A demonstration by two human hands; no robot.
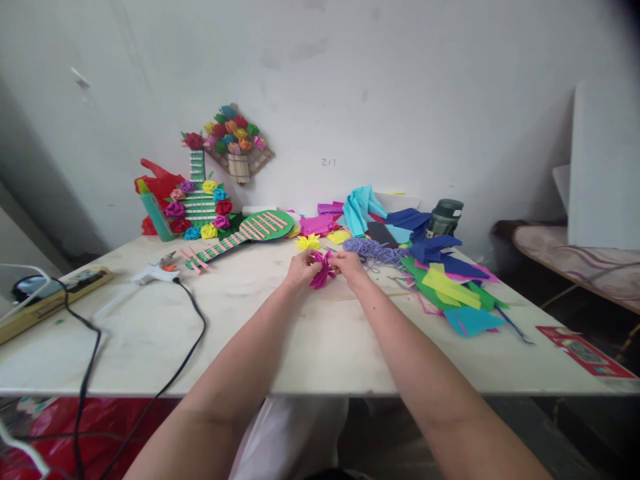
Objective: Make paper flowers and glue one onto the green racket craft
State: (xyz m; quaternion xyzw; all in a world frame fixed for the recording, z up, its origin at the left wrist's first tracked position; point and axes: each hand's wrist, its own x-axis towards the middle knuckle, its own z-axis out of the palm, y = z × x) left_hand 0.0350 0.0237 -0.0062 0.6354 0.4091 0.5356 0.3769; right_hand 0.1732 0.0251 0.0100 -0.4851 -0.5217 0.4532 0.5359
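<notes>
A magenta paper flower (321,275) is held between both hands above the middle of the white table. My left hand (303,268) pinches its left side, and my right hand (347,265) pinches the upper right part of its petals. Just behind the left hand lies a yellow paper flower (309,242). A tangle of purple yarn (375,251) rests beyond the right hand. To the left is a green guitar-shaped piece (265,225) with pink strips across it.
A glue gun (159,272) with a black cord lies left, near a power strip (83,283). Coloured paper sheets (453,290) and a dark bottle (444,217) are on the right. A flower-covered guitar shape (200,205) leans at the back wall. The table's front edge (350,393) is near me.
</notes>
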